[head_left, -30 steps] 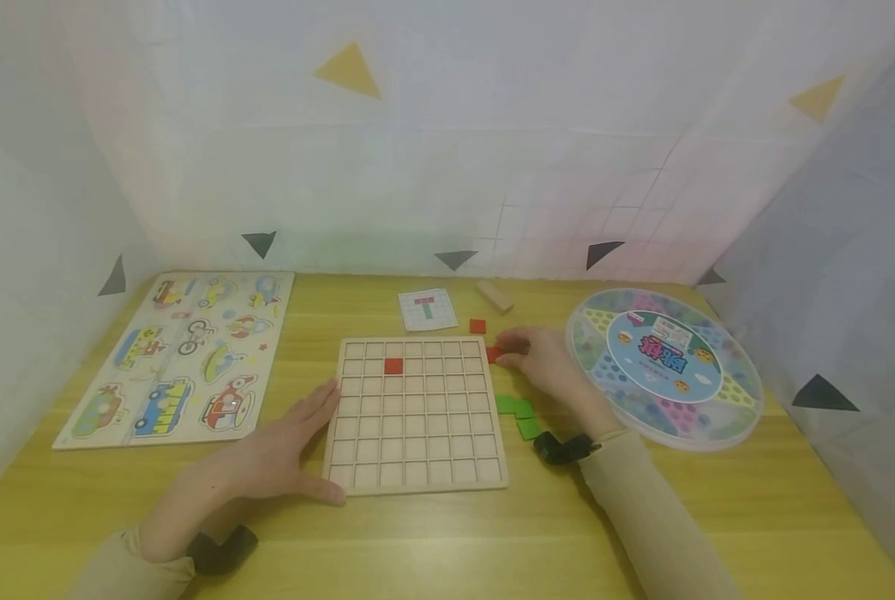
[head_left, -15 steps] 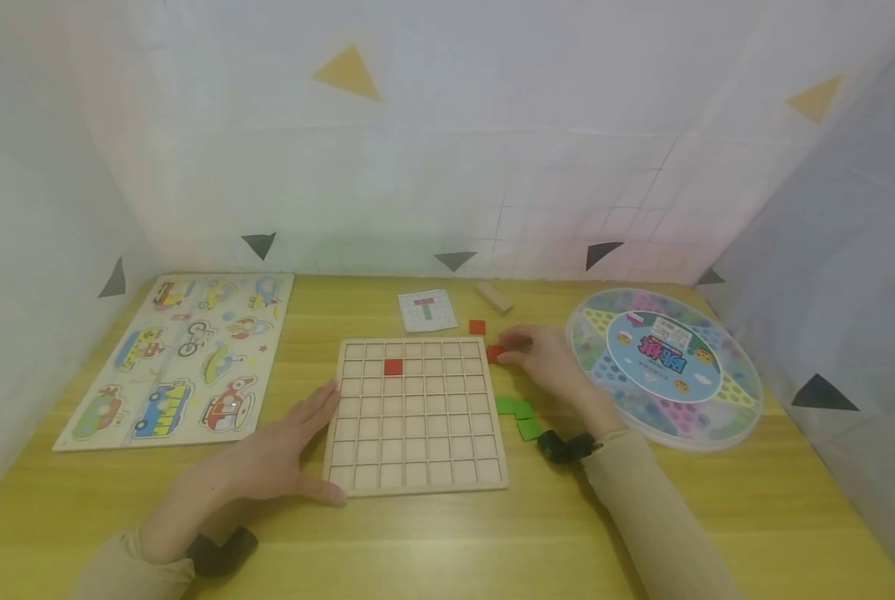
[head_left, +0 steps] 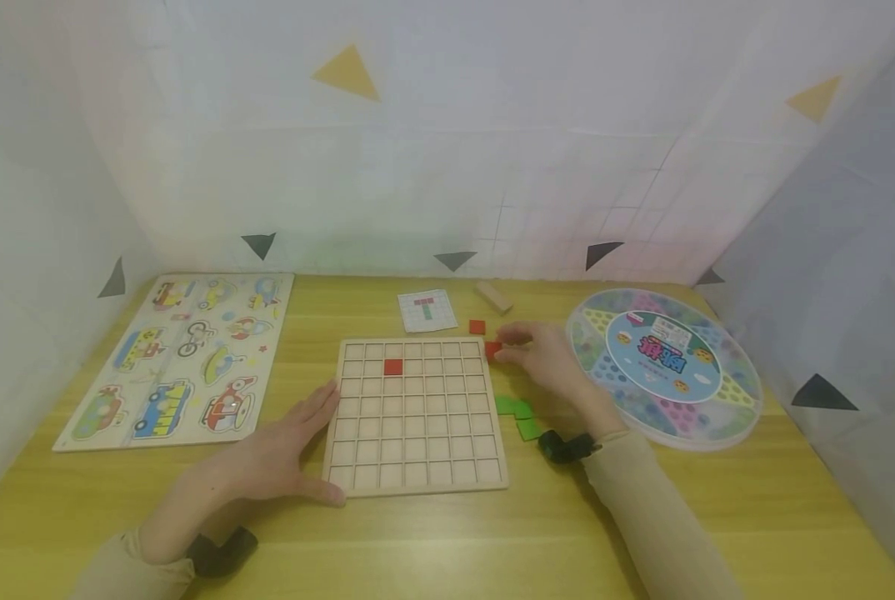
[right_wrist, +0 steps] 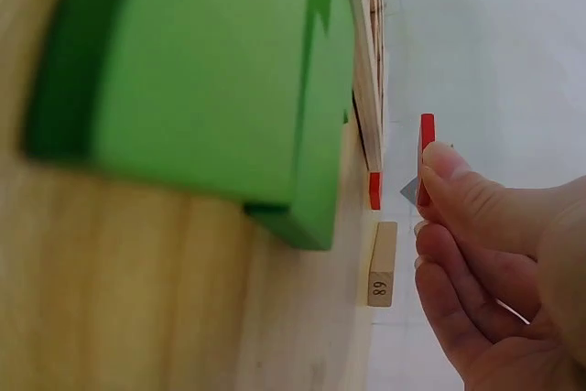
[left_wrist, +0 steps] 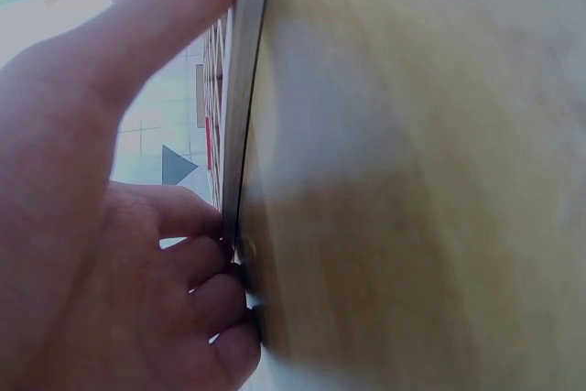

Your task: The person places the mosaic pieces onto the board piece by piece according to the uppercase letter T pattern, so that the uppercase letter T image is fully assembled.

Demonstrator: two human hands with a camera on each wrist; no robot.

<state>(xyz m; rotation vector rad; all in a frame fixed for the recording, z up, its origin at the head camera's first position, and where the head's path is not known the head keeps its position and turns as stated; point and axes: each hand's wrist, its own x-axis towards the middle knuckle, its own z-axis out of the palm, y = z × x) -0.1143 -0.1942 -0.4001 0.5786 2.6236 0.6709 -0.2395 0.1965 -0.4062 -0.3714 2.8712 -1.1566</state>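
Left hand (head_left: 275, 454), fingers spread, rests against the edge of the ribbed wooden grid (head_left: 415, 428); light, even pressure should steady it. Smooth green tiles (head_left: 523, 410) lie right of it. Near its far right corner, the right hand (head_left: 545, 358) pinches a thin, flat red tile (head_left: 493, 351); a fingertip hold should allow exact turning. Farther off are a paper card (head_left: 427, 321) and plain wood block (head_left: 495, 297).

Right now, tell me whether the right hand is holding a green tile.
No: the right hand pinches a red tile, and the green tiles lie beside the board.
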